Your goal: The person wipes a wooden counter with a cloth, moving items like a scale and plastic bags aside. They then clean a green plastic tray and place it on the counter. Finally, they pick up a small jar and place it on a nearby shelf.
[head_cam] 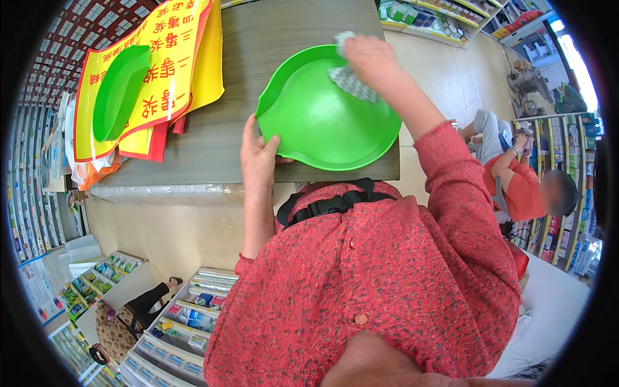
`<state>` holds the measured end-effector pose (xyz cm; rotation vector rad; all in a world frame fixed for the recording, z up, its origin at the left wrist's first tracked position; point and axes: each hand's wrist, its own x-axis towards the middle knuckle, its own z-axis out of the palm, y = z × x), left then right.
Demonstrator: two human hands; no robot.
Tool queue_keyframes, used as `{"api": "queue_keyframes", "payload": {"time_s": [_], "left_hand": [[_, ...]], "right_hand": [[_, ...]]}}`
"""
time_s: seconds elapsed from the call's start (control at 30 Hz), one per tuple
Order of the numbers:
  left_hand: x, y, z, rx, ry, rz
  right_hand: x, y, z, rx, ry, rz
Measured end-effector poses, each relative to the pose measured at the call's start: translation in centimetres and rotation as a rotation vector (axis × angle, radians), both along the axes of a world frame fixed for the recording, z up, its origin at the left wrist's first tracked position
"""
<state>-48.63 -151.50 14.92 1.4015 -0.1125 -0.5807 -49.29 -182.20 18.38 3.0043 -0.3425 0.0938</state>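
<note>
A green plastic tray (319, 121) with a raised rim and a narrowed spout at its left end lies before me, near the table's front edge. My left hand (261, 152) grips that spout end, thumb on the inside and fingers beneath. A grey-and-white patterned cloth (355, 84) is bunched in my right hand (370, 58), which is at the tray's far right rim. Part of the cloth hangs down against the inner surface. The right hand and forearm hide some of the far right rim.
The wood-grain table (300, 24) carries yellow and red printed sheets (169, 63) at left, with a smaller green plastic scoop-shaped dish (113, 101) on top. Plastic bags (87, 164) hang by the left edge. A seated person (517, 179) is at right, another person (121, 324) at lower left. Stocked shelves (556, 184) surround.
</note>
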Motion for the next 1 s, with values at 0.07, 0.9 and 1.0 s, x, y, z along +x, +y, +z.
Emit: {"api": "queue_keyframes", "payload": {"time_s": [0.07,0.9,1.0], "left_hand": [[-0.2,-0.1,0.1,-0.009,-0.001,0.017],[-0.1,0.0,-0.4,0.019,-0.015,0.048],[0.1,-0.1,-0.5,0.031,-0.017,0.019]], "right_hand": [[-2.7,-0.2,1.3,-0.098,0.035,0.039],[-5.8,7.1,3.5,0.215,0.367,0.064],[-7.5,9.0,1.3,0.282,0.14,0.304]]}}
